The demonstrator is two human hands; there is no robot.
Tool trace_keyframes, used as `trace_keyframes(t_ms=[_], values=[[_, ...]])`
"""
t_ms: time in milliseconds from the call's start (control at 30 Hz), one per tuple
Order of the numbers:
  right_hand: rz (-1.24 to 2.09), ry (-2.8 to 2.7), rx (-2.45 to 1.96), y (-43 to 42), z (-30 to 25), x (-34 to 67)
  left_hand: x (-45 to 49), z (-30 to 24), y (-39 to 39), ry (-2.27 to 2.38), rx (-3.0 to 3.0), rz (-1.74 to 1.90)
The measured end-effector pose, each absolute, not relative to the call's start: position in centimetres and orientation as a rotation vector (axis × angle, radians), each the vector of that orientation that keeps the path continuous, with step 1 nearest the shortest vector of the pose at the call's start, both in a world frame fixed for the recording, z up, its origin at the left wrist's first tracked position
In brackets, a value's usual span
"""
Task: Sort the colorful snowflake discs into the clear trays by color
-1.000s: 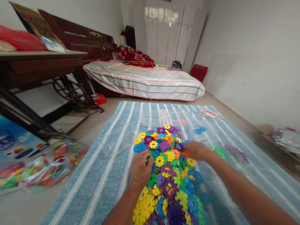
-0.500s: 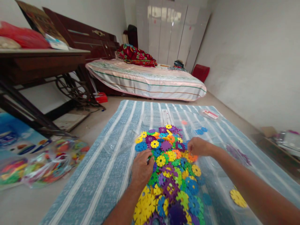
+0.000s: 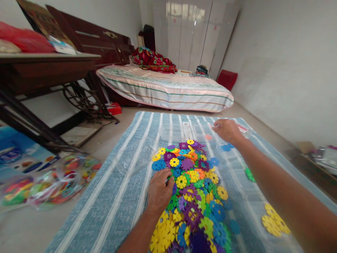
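A heap of colourful slotted plastic discs, in yellow, purple, blue, green and orange, runs down the middle of the striped cloth. My left hand rests at the heap's left edge with its fingers curled; what they hold, if anything, is hidden. Over the far right of the cloth, my right hand pinches a small orange disc, mostly covered by the fingertips. Below that hand, an orange disc and blue discs lie in clear plastic trays.
Yellow discs and a green disc lie in clear trays beside my right forearm. A paper strip with print lies beyond the heap. Bags of coloured pieces sit on the floor at left. A bed stands behind.
My right hand has moved from the heap's right side up and away to the far trays, taking an orange disc along. My left hand has stayed in place.
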State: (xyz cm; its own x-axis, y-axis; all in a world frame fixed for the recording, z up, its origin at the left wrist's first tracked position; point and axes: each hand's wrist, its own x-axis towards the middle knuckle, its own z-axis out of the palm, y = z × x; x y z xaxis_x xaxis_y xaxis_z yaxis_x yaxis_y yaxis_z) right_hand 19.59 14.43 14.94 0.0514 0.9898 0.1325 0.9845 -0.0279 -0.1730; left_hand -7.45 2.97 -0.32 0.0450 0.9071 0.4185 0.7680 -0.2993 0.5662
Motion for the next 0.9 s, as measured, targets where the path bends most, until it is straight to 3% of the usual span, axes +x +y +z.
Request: trace_keyframes(t_ms=[167,300,600,900], values=[[0.433,-2.485,-2.008,10.6,11.7,17.3,-7.4,-0.4,2.9,1.737,2.127,1.088],[0.562,-2.607,-1.891,7.5,9.2,15.6,-7.4,-0.4,3.0,1.753,2.125,1.065],[0.584,-2.47,-1.907,5.9,7.2,14.7,-7.4,-0.8,3.2,1.742,2.179,1.07],[1.015,-2.208,-1.881,5.6,5.6,16.1,-7.5,-0.8,3.2,1.723,2.18,1.092]])
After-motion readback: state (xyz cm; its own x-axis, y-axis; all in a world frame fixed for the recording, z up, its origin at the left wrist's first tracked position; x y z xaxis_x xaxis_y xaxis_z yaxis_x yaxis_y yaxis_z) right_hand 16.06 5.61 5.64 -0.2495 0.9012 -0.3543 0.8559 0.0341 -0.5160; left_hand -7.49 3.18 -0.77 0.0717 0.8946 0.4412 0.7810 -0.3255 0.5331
